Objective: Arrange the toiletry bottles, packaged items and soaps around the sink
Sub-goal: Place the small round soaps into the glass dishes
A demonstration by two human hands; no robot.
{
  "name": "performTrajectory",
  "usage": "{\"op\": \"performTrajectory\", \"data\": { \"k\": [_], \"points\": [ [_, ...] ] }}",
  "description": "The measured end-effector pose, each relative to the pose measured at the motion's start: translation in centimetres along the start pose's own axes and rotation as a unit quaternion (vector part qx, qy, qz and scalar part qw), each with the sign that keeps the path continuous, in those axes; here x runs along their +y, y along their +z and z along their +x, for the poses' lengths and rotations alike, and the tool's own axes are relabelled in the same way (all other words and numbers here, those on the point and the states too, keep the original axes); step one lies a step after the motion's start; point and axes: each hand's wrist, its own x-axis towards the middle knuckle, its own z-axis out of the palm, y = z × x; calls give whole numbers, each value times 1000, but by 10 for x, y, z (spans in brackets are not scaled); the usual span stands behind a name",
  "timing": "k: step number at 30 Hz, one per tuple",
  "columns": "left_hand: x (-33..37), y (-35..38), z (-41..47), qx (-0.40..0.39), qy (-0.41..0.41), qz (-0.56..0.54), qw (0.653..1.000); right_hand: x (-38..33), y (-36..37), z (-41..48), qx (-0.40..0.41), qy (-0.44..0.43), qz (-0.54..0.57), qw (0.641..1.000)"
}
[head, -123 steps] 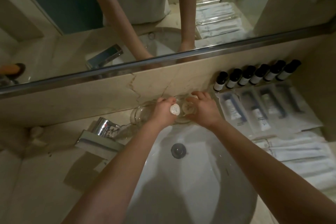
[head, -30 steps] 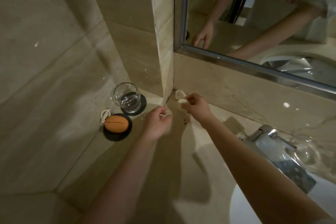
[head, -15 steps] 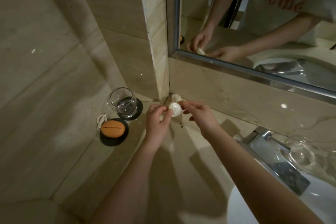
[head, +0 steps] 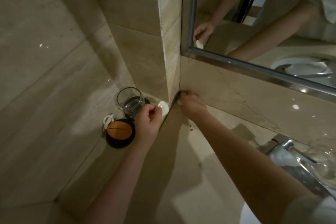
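My left hand [head: 148, 123] pinches a small round white soap [head: 163, 107] against the foot of the wall corner, right beside a glass tumbler [head: 130, 102]. My right hand [head: 191, 104] reaches into the corner under the mirror, its fingers curled round a second pale soap [head: 180, 103] that is mostly hidden. An orange oval soap [head: 119, 130] lies on a black round dish [head: 118, 143] to the left.
The tumbler stands on a black coaster [head: 147, 100] and holds a little water. A chrome tap [head: 287, 156] and a glass dish [head: 325, 167] sit at the right, by the white sink rim [head: 249, 214]. The mirror frame [head: 254, 67] runs above the counter.
My left hand has carried the white soap left, to the wall corner next to the tumbler. My right hand has pushed deeper into the corner under the mirror.
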Motion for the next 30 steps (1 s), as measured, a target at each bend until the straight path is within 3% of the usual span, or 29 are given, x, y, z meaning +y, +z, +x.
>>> {"op": "performTrajectory", "data": {
  "k": [6,11,13,16,18,21,26,30],
  "points": [
    [4,5,-9,-19,-58,-58,996,2,-11,-3,-25,-59,-24,998],
    [13,-4,-15,-31,-58,-30,997,9,-13,-8,-45,-89,-36,994],
    [17,-8,-17,-32,-72,-21,997,9,-17,-18,-48,-85,14,995],
    [28,-15,-24,-47,-93,-15,994,7,-30,-46,13,-68,187,980],
    [38,-17,-30,-44,-84,-18,995,9,-38,-72,52,-47,317,946],
    [54,-17,-44,-39,-83,-29,995,15,-49,-119,79,-30,496,864],
    [86,-18,-83,-70,-105,-108,986,27,-70,-209,83,-31,653,752],
    [107,-3,-120,-119,-131,-174,969,48,-75,-269,49,-30,800,597]
  ]
}}
